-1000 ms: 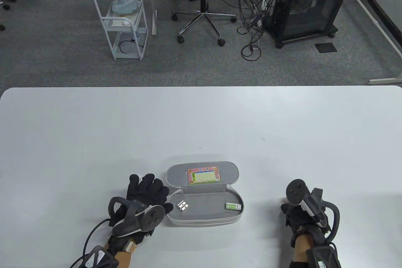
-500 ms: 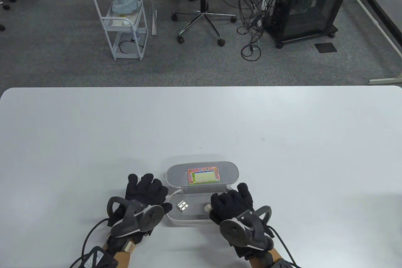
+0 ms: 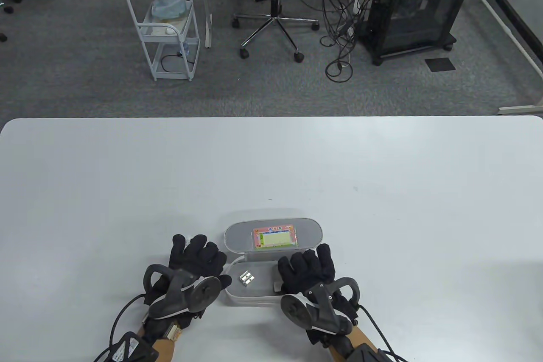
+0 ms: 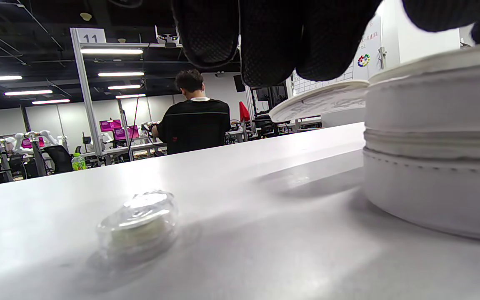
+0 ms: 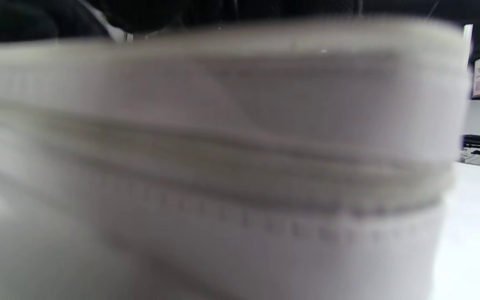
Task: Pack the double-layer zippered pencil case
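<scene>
The left hand (image 3: 196, 257) lies near the table's front edge, palm down, fingers spread flat and pointing away from the person. The right hand (image 3: 306, 267) sits beside it to the right, fingers curled downward (what they touch is hidden beneath the glove).

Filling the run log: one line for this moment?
pencil case open | sharpener inside | right hand over tray | left hand at left end

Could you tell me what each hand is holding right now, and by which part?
Left hand rests at the pencil case's left end; right hand covers its right tray, any grip hidden.
</scene>
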A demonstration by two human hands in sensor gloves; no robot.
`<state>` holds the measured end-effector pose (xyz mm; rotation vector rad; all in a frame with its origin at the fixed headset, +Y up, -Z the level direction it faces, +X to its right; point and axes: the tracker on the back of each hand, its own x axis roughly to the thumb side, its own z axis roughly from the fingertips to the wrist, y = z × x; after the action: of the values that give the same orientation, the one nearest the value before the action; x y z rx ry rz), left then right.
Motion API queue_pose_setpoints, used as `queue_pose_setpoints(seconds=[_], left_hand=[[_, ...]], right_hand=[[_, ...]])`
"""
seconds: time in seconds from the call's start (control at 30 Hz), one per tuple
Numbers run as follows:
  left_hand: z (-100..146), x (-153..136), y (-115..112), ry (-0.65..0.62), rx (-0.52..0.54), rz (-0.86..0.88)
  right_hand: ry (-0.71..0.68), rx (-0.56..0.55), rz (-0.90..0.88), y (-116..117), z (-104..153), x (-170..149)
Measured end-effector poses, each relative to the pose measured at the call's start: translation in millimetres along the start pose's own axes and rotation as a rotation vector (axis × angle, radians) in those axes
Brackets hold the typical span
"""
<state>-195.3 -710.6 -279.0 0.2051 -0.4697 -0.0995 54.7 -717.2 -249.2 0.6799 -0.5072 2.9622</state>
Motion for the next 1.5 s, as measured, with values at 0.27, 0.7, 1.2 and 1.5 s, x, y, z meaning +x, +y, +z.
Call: queue_pose_setpoints(seconds=[0.27,0.7,1.2,1.5], left_hand=[[14,-49,17,0.186,0.069,0.002],[-4,-85,-57,0.476,-0.383,-0.01],[-13,-51,-25,0.263,-0.044,0.27],[-42,59,12,-0.138,-0.078,0.022]], right_hand=[[0.147,-0.151,-0.189,-22,14,-58],[0.313,-0.15,-0.285,-10,23,-111],[0.32,-0.106,-0.281,-6,22,-112],[0.327,-0.108,-0.295,-8,22,-115]])
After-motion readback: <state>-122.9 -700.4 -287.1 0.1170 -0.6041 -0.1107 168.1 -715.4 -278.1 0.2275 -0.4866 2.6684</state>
